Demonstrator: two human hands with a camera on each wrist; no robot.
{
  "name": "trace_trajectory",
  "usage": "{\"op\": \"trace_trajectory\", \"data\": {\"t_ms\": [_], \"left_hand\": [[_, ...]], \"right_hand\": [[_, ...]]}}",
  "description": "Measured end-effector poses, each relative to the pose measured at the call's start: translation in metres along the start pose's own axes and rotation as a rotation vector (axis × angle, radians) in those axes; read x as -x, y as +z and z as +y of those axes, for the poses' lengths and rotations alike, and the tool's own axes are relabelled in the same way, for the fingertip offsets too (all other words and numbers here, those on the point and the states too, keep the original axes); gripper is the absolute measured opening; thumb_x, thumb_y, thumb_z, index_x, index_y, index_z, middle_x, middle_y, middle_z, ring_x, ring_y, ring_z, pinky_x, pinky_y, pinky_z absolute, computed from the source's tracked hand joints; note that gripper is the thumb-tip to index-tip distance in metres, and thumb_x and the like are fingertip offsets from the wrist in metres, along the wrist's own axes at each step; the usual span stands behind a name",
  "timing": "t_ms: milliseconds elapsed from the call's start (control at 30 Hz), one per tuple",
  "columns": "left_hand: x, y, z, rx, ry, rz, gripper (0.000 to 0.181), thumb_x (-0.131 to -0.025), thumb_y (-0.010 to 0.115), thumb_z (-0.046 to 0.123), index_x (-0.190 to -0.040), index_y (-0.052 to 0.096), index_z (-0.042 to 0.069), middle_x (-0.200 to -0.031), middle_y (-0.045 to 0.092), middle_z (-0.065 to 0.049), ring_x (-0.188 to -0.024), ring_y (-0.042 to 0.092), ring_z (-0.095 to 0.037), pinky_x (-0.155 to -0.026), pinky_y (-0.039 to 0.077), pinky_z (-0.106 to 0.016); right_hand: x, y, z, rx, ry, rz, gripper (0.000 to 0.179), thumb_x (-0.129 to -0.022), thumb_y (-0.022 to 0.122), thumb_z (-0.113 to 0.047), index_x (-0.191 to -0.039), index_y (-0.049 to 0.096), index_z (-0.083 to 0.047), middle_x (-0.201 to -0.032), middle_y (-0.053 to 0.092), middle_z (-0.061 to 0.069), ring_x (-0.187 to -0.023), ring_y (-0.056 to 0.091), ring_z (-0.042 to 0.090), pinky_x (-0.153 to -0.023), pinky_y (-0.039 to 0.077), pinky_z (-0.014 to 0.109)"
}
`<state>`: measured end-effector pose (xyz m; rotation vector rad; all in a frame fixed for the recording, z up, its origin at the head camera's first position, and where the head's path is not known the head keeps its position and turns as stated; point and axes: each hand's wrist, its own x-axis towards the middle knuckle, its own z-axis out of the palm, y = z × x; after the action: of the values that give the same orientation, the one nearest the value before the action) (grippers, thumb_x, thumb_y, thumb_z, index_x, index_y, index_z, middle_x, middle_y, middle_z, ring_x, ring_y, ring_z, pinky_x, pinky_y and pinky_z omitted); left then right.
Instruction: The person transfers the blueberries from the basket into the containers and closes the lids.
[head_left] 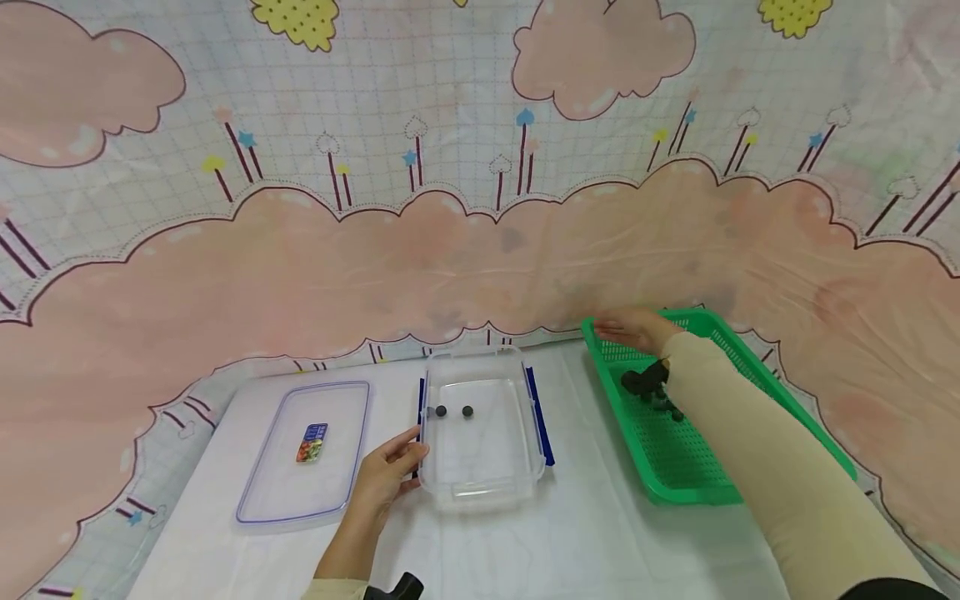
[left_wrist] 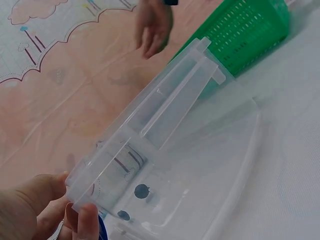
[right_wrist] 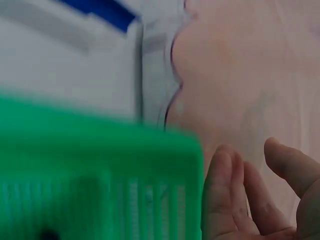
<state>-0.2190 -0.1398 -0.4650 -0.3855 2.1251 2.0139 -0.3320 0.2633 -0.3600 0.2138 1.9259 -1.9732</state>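
Note:
My left hand (head_left: 384, 473) grips the left side of a clear plastic box (head_left: 483, 483) with its fingers and thumb at the wall. Blue latch flaps hang along the box's two long sides. Two small dark round pieces (head_left: 468, 412) lie inside, also visible through the box wall (left_wrist: 180, 112) in the left wrist view. My right hand (head_left: 630, 327) is over the far left corner of a green plastic basket (head_left: 693, 497). Its fingers are extended, and nothing shows between them and the thumb (right_wrist: 287, 162). Dark pieces (head_left: 647, 383) lie heaped in the basket, partly hidden by my right sleeve.
A clear lid (head_left: 281, 492) with a blue-violet rim and a colourful label (head_left: 312, 442) lies left of the box. All stand on a white-covered table (head_left: 585, 533). A patterned cloth (head_left: 420, 267) rises directly behind the table's far edge.

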Motion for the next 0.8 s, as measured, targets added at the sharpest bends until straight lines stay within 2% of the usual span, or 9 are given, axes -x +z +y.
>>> {"op": "trace_trajectory", "data": {"t_ms": [67, 200, 367, 533, 567, 600, 667, 733, 800], "left_hand": [[-0.001, 0.000, 0.000, 0.001, 0.002, 0.002, 0.047, -0.091, 0.070, 0.012, -0.136, 0.058, 0.004, -0.097, 0.060, -0.001, -0.084, 0.057, -0.015, -0.067, 0.057, -0.025], [-0.003, -0.001, 0.000, 0.007, 0.005, 0.011, 0.047, -0.091, 0.071, 0.013, -0.135, 0.059, 0.004, -0.096, 0.061, 0.000, -0.084, 0.059, -0.013, -0.066, 0.057, -0.025], [-0.004, 0.000, -0.001, 0.009, 0.025, 0.009, 0.047, -0.091, 0.071, 0.012, -0.135, 0.059, 0.003, -0.095, 0.060, 0.000, -0.082, 0.058, -0.013, -0.065, 0.056, -0.024], [-0.005, 0.001, -0.002, 0.019, 0.035, -0.002, 0.048, -0.091, 0.071, 0.012, -0.136, 0.058, 0.002, -0.095, 0.059, 0.000, -0.081, 0.057, -0.012, -0.066, 0.057, -0.024], [-0.005, 0.001, -0.002, 0.019, 0.032, 0.000, 0.048, -0.091, 0.071, 0.013, -0.136, 0.058, 0.003, -0.095, 0.059, 0.000, -0.081, 0.057, -0.013, -0.066, 0.057, -0.025], [-0.005, 0.001, -0.003, 0.018, 0.032, 0.000, 0.048, -0.091, 0.071, 0.013, -0.136, 0.058, 0.003, -0.095, 0.059, -0.001, -0.081, 0.057, -0.013, -0.067, 0.057, -0.025], [-0.005, 0.001, -0.004, 0.015, 0.033, 0.000, 0.048, -0.091, 0.071, 0.013, -0.136, 0.058, 0.003, -0.096, 0.059, -0.001, -0.081, 0.057, -0.013, -0.067, 0.058, -0.026], [-0.006, 0.000, -0.005, 0.013, 0.037, 0.000, 0.048, -0.091, 0.071, 0.013, -0.136, 0.058, 0.003, -0.096, 0.059, -0.001, -0.082, 0.057, -0.013, -0.067, 0.058, -0.026], [-0.006, 0.000, -0.005, 0.011, 0.040, 0.000, 0.047, -0.091, 0.071, 0.013, -0.136, 0.058, 0.002, -0.096, 0.060, -0.001, -0.082, 0.057, -0.014, -0.066, 0.058, -0.025]], "right_hand": [[0.010, -0.023, 0.004, -0.028, 0.015, 0.047, 0.058, -0.107, 0.033, -0.008, -0.154, 0.001, 0.004, -0.161, 0.005, 0.025, -0.150, 0.012, 0.033, -0.116, 0.032, 0.027], [0.021, -0.052, 0.022, -0.043, 0.016, 0.149, 0.057, -0.106, 0.034, -0.009, -0.155, 0.005, 0.001, -0.162, 0.001, 0.020, -0.150, 0.009, 0.032, -0.118, 0.029, 0.028], [0.020, -0.070, 0.051, 0.070, 0.032, 0.318, 0.065, -0.105, 0.042, -0.018, -0.154, 0.006, 0.004, -0.161, 0.010, 0.022, -0.148, 0.018, 0.033, -0.119, 0.029, 0.037], [0.018, -0.073, 0.075, 0.294, 0.137, 0.544, 0.084, -0.098, 0.054, -0.037, -0.150, 0.013, 0.014, -0.150, 0.038, 0.027, -0.137, 0.041, 0.038, -0.111, 0.039, 0.051], [0.018, -0.071, 0.078, 0.353, 0.156, 0.568, 0.086, -0.098, 0.054, -0.039, -0.149, 0.013, 0.017, -0.148, 0.038, 0.030, -0.135, 0.043, 0.040, -0.109, 0.040, 0.053], [0.018, -0.070, 0.081, 0.397, 0.169, 0.592, 0.082, -0.097, 0.056, -0.039, -0.146, 0.023, 0.018, -0.138, 0.049, 0.032, -0.126, 0.051, 0.042, -0.102, 0.046, 0.053], [0.018, -0.068, 0.088, 0.472, 0.197, 0.609, 0.083, -0.096, 0.056, -0.039, -0.143, 0.024, 0.021, -0.137, 0.044, 0.037, -0.123, 0.049, 0.047, -0.098, 0.048, 0.056], [0.016, -0.067, 0.094, 0.519, 0.200, 0.629, 0.079, -0.096, 0.058, -0.038, -0.139, 0.032, 0.022, -0.131, 0.048, 0.038, -0.115, 0.052, 0.047, -0.090, 0.051, 0.054], [0.014, -0.068, 0.100, 0.523, 0.184, 0.633, 0.076, -0.095, 0.060, -0.035, -0.137, 0.034, 0.024, -0.128, 0.047, 0.039, -0.114, 0.051, 0.048, -0.088, 0.052, 0.053]]}}
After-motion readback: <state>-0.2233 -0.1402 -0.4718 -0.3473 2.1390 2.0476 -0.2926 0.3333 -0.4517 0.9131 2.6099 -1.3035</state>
